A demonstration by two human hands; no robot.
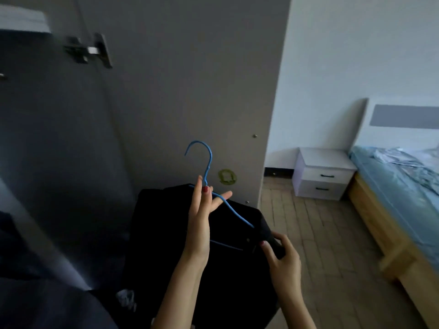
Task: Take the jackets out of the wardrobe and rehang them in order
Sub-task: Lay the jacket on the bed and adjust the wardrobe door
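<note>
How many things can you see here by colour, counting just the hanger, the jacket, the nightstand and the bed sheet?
Blue: 2, hanger and bed sheet
Black: 1, jacket
White: 1, nightstand
Total: 4

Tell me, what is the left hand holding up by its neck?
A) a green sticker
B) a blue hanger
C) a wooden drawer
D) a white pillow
B: the left hand pinches the neck of the blue hanger, which carries a dark jacket, while the right hand grips the jacket's edge.
</note>
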